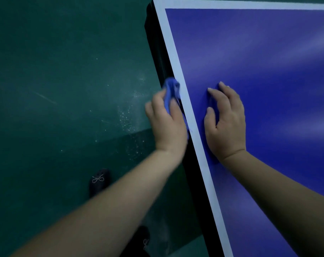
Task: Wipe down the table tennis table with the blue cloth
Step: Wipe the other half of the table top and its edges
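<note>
Far left there's green floor (55, 80) w/ pale specks and a dark shoe (99, 180), then the left hand (166, 123) comes in, fingers curled tight round the bunched blue cloth (171, 89), pressing it vs the table's dark side edge just outside the white border line (178, 71). Right hand (226, 123) sits flat-ish on the blue table top (268, 62), fingers spread, lightly bent, holding nothing, prob. bracing. Looks like the edge-wiping step; next calls for running the cloth along that edge, keeping pressure.
</note>
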Motion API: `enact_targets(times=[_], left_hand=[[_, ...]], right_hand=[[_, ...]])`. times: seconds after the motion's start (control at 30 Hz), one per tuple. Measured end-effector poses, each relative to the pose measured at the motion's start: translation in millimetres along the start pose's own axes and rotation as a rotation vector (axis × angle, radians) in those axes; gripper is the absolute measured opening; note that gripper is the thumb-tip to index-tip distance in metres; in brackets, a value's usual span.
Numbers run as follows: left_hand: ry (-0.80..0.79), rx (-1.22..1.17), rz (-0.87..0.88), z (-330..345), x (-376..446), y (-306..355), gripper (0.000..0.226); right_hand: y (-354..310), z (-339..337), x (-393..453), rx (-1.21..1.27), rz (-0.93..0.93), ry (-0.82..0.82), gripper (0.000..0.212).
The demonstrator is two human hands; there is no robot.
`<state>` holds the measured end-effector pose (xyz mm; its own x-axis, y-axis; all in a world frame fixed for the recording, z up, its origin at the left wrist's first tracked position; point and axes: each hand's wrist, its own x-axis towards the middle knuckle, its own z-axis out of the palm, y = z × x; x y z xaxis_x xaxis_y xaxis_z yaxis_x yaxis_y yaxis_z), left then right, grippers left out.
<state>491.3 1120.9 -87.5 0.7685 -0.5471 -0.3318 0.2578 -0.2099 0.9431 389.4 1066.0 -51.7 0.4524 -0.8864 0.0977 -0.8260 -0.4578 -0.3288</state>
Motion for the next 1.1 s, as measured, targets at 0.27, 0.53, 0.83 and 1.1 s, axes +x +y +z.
enact_targets(times=[0.27,0.53,0.83,1.1], left_hand=[[-0.031,0.105,-0.249,-3.6,13.9,-5.3,0.024],[0.06,0.05,-0.041,6.1,79.1,36.0,0.018],[-0.08,0.038,-0.438,-4.6,20.6,-9.4,0.015],[0.079,0.035,-0.066,12.8,125.1,42.0,0.014]], right_hand=[[-0.9,0.2,-0.5,0.001,0.007,-0.008,0.043],[0.1,-1.2,-1.7,0.014,0.009,-0.006,0.043],[-1.9,-2.3,-1.7,0.058,0.009,0.006,0.041],[-6.7,-4.0,25.7,0.115,0.104,-0.003,0.033]])
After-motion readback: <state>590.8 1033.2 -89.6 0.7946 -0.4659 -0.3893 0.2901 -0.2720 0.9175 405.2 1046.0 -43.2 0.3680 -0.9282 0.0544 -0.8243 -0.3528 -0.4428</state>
